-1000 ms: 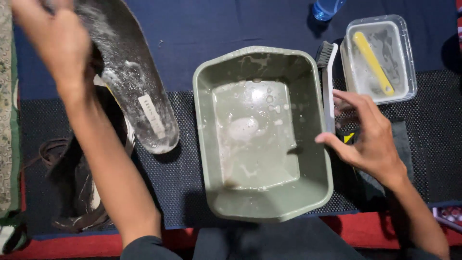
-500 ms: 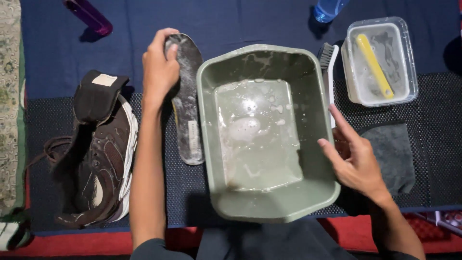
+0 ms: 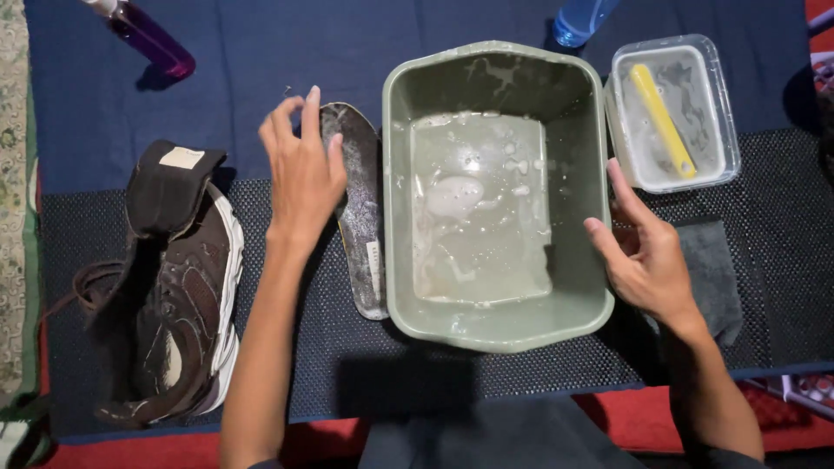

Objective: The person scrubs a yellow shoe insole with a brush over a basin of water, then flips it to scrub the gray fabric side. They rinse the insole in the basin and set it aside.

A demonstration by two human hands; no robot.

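A grey shoe insole (image 3: 360, 217) lies flat on the black mesh mat, just left of a green plastic basin (image 3: 495, 326) holding soapy water. My left hand (image 3: 302, 174) hovers open over the insole's upper left edge, fingers spread, holding nothing. At the basin's right rim my right hand (image 3: 647, 256) is open, palm toward the basin, and empty. A brown sneaker (image 3: 178, 287) with its tongue pulled up lies at the far left.
A clear tub (image 3: 721, 122) with a yellow brush handle sits at the back right. A grey cloth (image 3: 712, 269) lies under my right hand. A purple bottle (image 3: 148, 35) and a blue bottle (image 3: 582, 17) stand at the back.
My left hand brought the insole down from the air, laid it on the mat beside the basin and let go. My right hand stayed by the basin's right rim.
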